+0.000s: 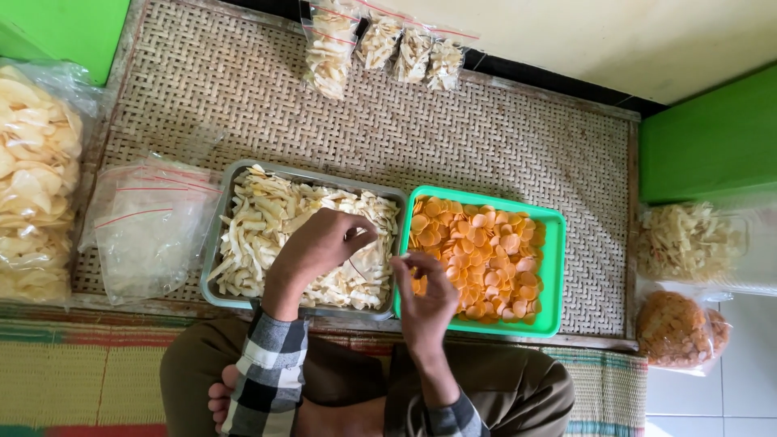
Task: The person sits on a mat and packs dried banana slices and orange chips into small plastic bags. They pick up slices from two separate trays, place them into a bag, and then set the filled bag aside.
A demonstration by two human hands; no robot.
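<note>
My left hand (320, 243) hovers over the grey rectangular metal tray of pale, strip-shaped crackers (303, 239), fingers curled inward with the tips drawn close to the thumb; whether they pinch anything I cannot tell. My right hand (425, 295) sits at the seam where that tray meets the green rectangular plastic tray of round orange crackers (481, 259), fingertips bunched together near the thin clear plastic bag with a red strip (356, 267) that stretches between both hands. I cannot tell for sure which hand grips the bag. Both trays rest side by side, touching, on a woven rattan tabletop (502, 137). To the left of the grey tray lies a stack of empty clear plastic bags (150, 226), and beyond it a large bag of pale round crackers (32, 178). At the far edge lie four small filled packets of pale crackers (380, 44).
</note>
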